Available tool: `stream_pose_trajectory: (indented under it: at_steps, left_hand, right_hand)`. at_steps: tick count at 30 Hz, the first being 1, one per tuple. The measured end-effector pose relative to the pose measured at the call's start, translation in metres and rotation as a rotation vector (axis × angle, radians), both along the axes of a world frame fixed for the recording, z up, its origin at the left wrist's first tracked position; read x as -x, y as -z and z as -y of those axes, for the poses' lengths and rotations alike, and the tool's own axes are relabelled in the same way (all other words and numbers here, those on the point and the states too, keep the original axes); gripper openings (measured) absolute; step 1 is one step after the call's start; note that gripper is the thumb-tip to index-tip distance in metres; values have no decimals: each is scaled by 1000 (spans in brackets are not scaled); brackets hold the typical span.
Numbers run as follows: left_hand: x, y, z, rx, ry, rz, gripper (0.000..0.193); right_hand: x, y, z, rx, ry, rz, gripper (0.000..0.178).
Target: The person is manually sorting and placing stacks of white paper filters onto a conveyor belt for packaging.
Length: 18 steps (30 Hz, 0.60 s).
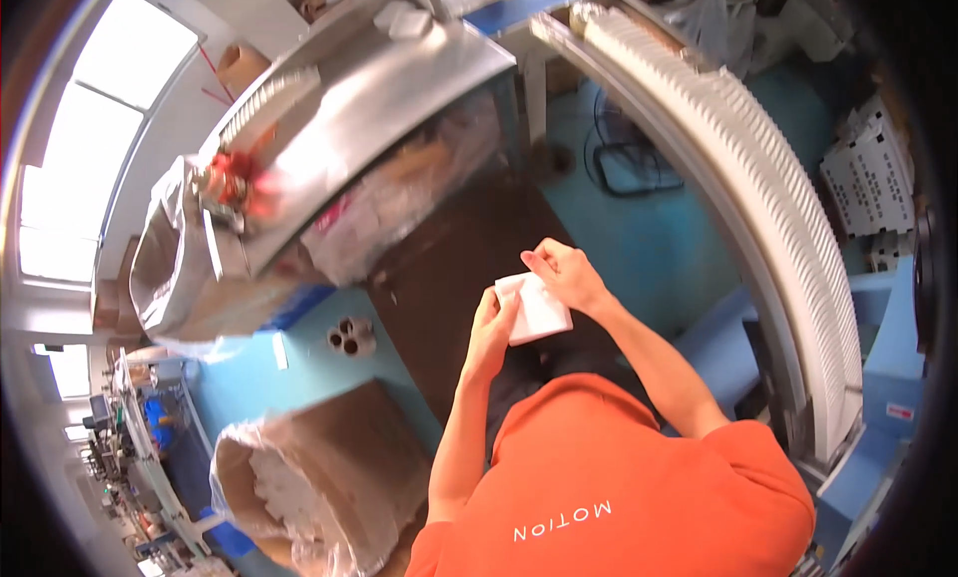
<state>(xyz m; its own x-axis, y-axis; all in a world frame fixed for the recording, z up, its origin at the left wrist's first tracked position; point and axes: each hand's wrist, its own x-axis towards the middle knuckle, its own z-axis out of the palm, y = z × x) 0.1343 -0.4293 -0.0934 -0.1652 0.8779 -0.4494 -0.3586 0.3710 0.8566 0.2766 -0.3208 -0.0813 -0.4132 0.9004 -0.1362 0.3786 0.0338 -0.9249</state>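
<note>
A small white squarish block [540, 316], which looks like a stack of folded sheets or a soft packet, is held in front of my body. My left hand [489, 330] grips its left side, thumb lying over the top face. At the upper right corner, my right hand [569, 275] is closed with curled fingers touching or pinching the block. The exact contact under those fingers is hidden. What the block is made of cannot be made out.
On the left stands a shiny metal table [344, 128] with a red-topped device [228, 181]. A white ribbed conveyor [758, 148] curves along the right. A plastic-lined carton [384, 447] sits at lower left, near several short tubes [351, 336]. Brown matting [469, 238] covers the floor ahead.
</note>
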Motion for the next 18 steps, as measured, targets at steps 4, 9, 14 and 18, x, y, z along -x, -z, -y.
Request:
stream_pose_trajectory:
  at_steps: [4,9,14,18]
  left_hand:
    - [56,-4,-116,-78,70,-1,22]
    - [130,11,-334,-126,-69,252,26]
    - [165,44,-580,-150,59,194,32]
    - [170,66,-714,-249,56,-292,26]
  right_hand:
    - [16,6,-99,228,315,-185,40]
    - [12,34,-181,330,456,-183,36]
    - [44,64,-216,294,457,-137,30]
    - [31,28,-228,340,683,-223,23]
